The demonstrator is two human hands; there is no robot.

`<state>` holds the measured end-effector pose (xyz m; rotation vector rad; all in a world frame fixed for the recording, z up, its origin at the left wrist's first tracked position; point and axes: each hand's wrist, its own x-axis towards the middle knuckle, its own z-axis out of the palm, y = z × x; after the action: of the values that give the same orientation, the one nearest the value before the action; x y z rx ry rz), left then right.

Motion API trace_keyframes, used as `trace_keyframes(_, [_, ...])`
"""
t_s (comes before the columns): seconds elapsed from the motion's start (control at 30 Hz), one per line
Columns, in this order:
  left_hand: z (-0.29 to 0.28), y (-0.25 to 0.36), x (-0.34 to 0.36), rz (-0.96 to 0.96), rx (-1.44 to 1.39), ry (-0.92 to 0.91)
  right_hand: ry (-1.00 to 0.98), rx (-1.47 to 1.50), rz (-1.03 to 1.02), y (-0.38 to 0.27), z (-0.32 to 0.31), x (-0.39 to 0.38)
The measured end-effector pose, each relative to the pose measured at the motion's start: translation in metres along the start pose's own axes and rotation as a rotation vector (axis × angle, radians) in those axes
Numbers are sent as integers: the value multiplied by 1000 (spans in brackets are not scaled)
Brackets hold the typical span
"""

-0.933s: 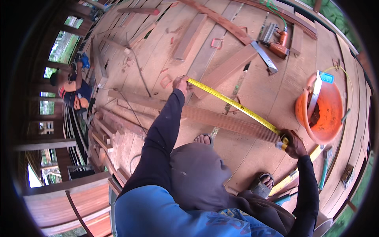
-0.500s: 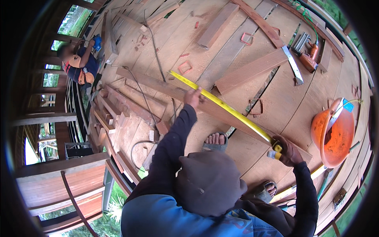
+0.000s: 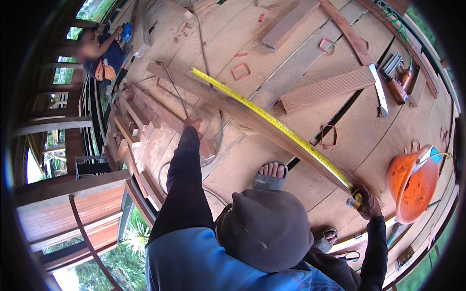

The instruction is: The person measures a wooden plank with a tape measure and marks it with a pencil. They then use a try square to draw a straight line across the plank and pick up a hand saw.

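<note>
My right hand [image 3: 367,202] is wrapped round the case of a tape measure [image 3: 357,198] at the right end of a grooved brown board [image 3: 272,132]. The yellow tape blade [image 3: 274,119] is drawn out along that board, its far tip beyond the middle of the floor. My left hand [image 3: 192,123] is over at the left, off the blade, beside a wooden block [image 3: 207,148] and close to a dark cable [image 3: 180,94]. Its fingers are too small and blurred to make out, and whether it touches the wood does not show.
An orange hard hat [image 3: 412,186] lies at the right. Beyond it are a metal square [image 3: 379,89], a power tool [image 3: 397,82] with a green cord, and a short grooved board [image 3: 327,89]. Stacked timber [image 3: 133,114] fills the left side, where another person [image 3: 103,58] works.
My left hand has let go of the tape blade and moved left toward the timber. The right hand still grips the tape measure, and the whole view has shifted slightly.
</note>
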<state>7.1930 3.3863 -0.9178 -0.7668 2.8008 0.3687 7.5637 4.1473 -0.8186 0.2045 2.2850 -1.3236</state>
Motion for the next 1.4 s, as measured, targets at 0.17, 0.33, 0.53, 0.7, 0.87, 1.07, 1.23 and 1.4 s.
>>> trace_keyframes(0.17, [29, 99, -68, -93, -199, -107, 130, -98, -43, -15, -9, 3])
trace_keyframes(0.33, [25, 59, -37, -45, -124, 39, 106, -46, -109, -15, -3, 23])
trace_keyframes(0.53, [46, 78, -20, 12, -125, -42, 77, -37, -19, -29, -5, 15])
trace_keyframes(0.7, [12, 49, 2, 353, -107, 528, 49, -20, 64, -43, -7, 13])
trace_keyframes(0.87, [-225, -90, 68, -117, 920, 630, 18, 2, -90, -37, -1, 32])
trace_keyframes(1.07, [-246, -129, 17, -444, 281, 520, 46, -10, -124, -30, 1, 38])
trace_keyframes(1.23, [-105, -78, -11, 503, -44, 123, -63, 15, -146, -68, 10, 67])
trace_keyframes(1.4, [43, 211, -200, 267, -780, -771, -40, -63, -140, -89, 12, 63])
